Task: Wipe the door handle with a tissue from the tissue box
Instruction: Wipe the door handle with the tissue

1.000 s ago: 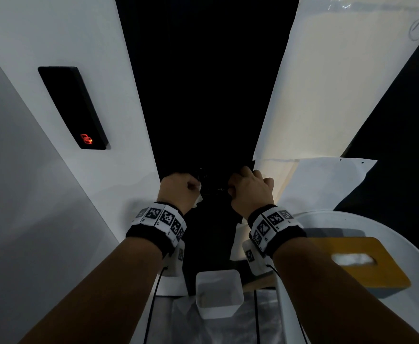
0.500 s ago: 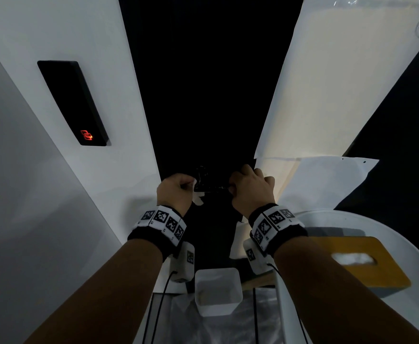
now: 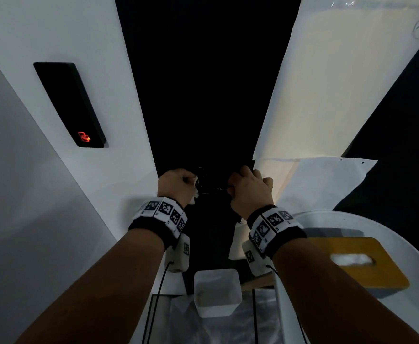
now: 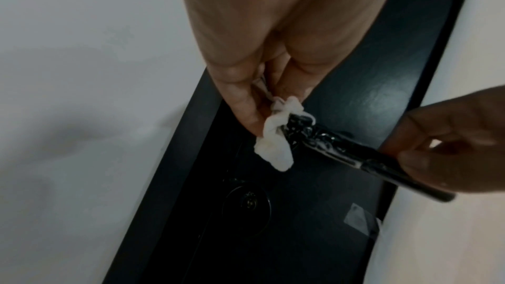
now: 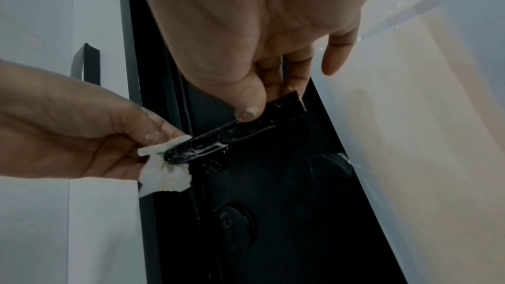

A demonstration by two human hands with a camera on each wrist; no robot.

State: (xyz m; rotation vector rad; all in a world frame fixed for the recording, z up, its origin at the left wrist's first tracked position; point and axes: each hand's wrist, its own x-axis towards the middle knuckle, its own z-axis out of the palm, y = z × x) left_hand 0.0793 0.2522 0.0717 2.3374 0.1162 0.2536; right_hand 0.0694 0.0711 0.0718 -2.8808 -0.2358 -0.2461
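Observation:
A black lever door handle point(image 4: 352, 154) point(image 5: 235, 135) sticks out of a dark door point(image 3: 203, 95); white smears and flecks cover it. My left hand point(image 3: 176, 184) point(image 4: 262, 103) pinches a crumpled white tissue point(image 4: 276, 144) point(image 5: 164, 170) against the handle's pivot end. My right hand point(image 3: 249, 192) point(image 5: 262, 96) pinches the handle's free end between thumb and fingers. The yellow-topped tissue box point(image 3: 357, 264), with tissue in its slot, stands on a white round table point(image 3: 352, 219) at the lower right.
A round keyhole plate point(image 5: 235, 226) sits below the handle. A black card reader point(image 3: 69, 105) with a red light hangs on the white wall to the left. A pale panel point(image 3: 339, 83) under film flanks the door's right. A small white box point(image 3: 217, 291) lies below my wrists.
My left hand with the tissue has shifted slightly left along the handle toward its pivot. The right hand has kept its hold on the free end.

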